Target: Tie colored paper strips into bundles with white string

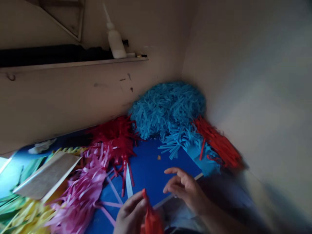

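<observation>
In the head view, my left hand (pixel 130 213) is at the bottom middle, pinching the top of a red-orange paper fringe (pixel 153 221) between thumb and fingers. The fringe hangs down past the lower edge of the view, so its end is hidden. My right hand (pixel 181 187) is raised to the right with fingers apart and nothing in them. Beyond it lie blue fringed paper strips (pixel 181 141) and a red-orange fringe bundle (pixel 219 143) along the table's right edge.
A blue table (pixel 151 165) bears a large blue fringe heap (pixel 168 107) in the corner, with dark red (pixel 114 136), pink (pixel 85 191) and yellow (pixel 31 214) strips leftward. A grey-brown board (pixel 50 175) lies on them. Above, a wall shelf (pixel 73 64) holds a white bottle (pixel 116 42).
</observation>
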The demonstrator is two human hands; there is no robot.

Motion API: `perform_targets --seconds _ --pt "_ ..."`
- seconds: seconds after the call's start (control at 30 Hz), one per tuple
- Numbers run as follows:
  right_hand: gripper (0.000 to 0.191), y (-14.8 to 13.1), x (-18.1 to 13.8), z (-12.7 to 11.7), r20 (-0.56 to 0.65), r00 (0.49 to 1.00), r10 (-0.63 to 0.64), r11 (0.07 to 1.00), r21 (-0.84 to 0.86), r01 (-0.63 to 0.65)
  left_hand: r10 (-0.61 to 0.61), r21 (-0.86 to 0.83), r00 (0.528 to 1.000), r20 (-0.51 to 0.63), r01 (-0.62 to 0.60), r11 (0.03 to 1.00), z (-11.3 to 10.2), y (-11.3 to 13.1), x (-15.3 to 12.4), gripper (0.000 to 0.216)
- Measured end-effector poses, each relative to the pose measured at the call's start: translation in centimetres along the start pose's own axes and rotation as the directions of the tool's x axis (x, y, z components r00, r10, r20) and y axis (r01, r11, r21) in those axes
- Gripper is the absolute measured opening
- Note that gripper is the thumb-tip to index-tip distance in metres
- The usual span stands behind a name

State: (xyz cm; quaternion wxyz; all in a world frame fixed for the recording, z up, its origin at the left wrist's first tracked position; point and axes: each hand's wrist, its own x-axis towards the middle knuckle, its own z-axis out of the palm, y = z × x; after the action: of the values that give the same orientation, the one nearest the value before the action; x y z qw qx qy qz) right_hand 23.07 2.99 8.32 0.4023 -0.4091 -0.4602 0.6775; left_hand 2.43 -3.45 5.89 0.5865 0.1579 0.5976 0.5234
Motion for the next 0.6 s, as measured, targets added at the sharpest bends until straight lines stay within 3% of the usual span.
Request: perform_targets --seconds 0.1,0.23,0.5,0.6 --pt "0.028 1.2 0.6 1.7 -0.02 1.0 0.024 0.998 -0.065 -0.025 -0.149 -0.208 0.984 0.103 0.168 0.964 3.2 0.5 1.1 0.046" --pt "0.022 1.3 1.1 1.9 -0.102 0.994 -0.042 0.939 -0.344 0.004 -0.11 -0.27 0.988 0.105 0.135 0.953 4.1 0.6 1.4 0.04" --pt "0.022 1.2 1.6 2.6 -0.052 0.993 -0.103 0.889 -0.452 0.068 0.041 -0.077 0.993 0.112 -0.032 0.997 2.2 -1.2 2.6 0.035" --pt "0.011 1.2 1.5 2.5 0.006 0.996 -0.086 0.875 -0.477 0.078 0.102 0.058 0.987 0.125 -0.11 0.992 2.0 -1.0 2.5 0.035"
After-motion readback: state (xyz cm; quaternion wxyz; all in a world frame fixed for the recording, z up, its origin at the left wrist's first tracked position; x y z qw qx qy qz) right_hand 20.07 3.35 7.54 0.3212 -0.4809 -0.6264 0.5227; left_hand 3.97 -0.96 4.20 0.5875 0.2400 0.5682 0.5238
